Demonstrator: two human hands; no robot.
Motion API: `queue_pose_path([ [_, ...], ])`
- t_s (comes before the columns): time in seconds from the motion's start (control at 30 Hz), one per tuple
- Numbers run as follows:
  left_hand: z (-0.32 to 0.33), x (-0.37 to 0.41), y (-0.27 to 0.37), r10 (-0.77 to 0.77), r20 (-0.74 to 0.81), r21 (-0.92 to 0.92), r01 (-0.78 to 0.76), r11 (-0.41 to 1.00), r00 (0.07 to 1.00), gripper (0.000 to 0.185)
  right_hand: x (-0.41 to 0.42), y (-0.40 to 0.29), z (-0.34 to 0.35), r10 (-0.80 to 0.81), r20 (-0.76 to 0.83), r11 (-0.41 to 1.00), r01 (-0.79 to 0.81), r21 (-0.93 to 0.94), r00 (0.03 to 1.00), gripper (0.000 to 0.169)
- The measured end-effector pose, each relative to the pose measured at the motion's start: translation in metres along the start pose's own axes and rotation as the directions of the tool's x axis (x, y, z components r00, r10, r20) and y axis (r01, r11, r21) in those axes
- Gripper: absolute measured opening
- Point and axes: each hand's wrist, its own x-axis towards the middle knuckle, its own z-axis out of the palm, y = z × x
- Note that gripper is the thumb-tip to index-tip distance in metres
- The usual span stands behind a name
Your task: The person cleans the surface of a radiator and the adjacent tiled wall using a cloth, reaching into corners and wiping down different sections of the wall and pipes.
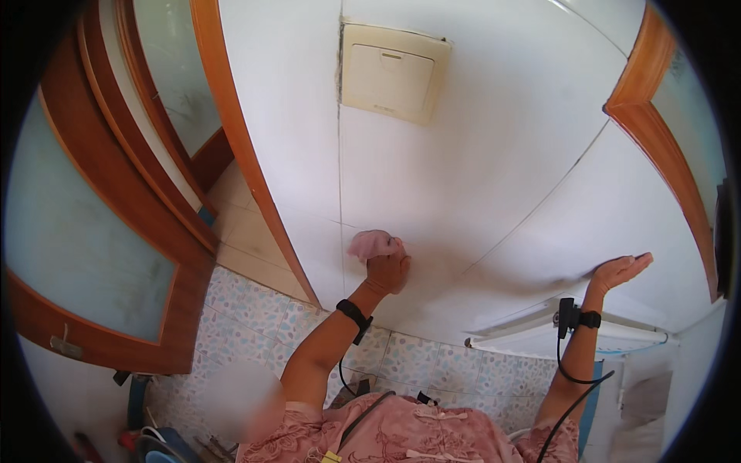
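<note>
My left hand is closed on a pink cloth and presses it against the white tiled wall, low down near a vertical tile joint. Farther right, my right hand rests near or against the same wall with its fingers extended; it holds nothing. A black band with a cable sits on each wrist. Above the hands, a yellowed plastic panel with a cover is set in the wall.
At left stands a brown-framed frosted glass door by a doorway. A white rack-like fixture juts out under my right hand. Patterned floor tiles lie below. Basins or buckets stand at lower left. Wooden trim frames glass at right.
</note>
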Motion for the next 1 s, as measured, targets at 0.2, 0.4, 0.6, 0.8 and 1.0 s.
queue_pose_path([
  [0.2, -0.018, 0.091, 0.030, -0.199, 0.684, 0.119, 0.163, 0.980, 0.702, 0.042, -0.001, 0.032, -0.012, 0.025, 0.131, 0.999, -0.031, 0.043, 0.991, 0.044],
  [0.4, -0.027, 0.133, 0.062, -0.164, -0.248, 0.048, 0.181, 0.982, 0.955, 0.052, -0.027, -0.023, -0.096, 0.484, 0.587, 0.458, -0.760, 0.462, 0.649, 0.036],
  [0.6, 0.079, 0.050, 0.145, 0.560, 0.583, -0.504, -0.278, 0.818, 0.589, 0.038, -0.144, -0.012, -0.181, 0.645, 0.758, 0.102, -0.994, 0.045, 0.100, 0.023],
  [0.8, 0.105, -0.051, 0.123, 0.640, 0.677, -0.701, 0.056, 0.711, 0.363, 0.040, -0.197, -0.003, -0.272, 0.589, 0.763, 0.017, -0.940, -0.340, -0.266, 0.025],
  [1.0, 0.065, -0.125, 0.014, 0.498, 0.835, -0.366, -0.439, 0.820, 0.235, 0.036, -0.224, 0.021, -0.365, 0.743, 0.562, -0.181, -0.918, -0.353, -0.363, 0.025],
])
